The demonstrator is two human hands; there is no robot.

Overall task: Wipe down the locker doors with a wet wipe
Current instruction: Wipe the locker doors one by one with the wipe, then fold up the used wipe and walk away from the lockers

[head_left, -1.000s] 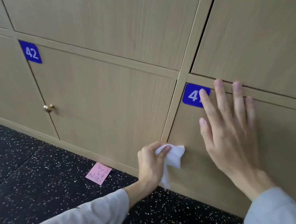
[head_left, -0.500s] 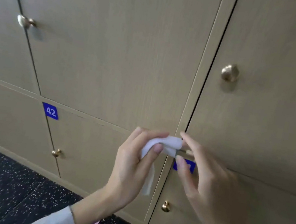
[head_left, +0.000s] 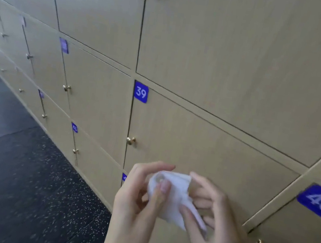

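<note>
both hands off the doors: left hand (head_left: 139,197) and right hand (head_left: 215,231) pinch the wipe (head_left: 173,197) between them, in front of door 39 (head_left: 203,149). looks like refolding. next: press a clean face flat on a door.

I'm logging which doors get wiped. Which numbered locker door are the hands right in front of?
Door 39: both hands hold the wipe against its lower part; door 40 lies off to the right.

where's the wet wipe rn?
Head view, lower centre: the wet wipe is held between the left hand and the right hand, in front of the door numbered 39.
</note>
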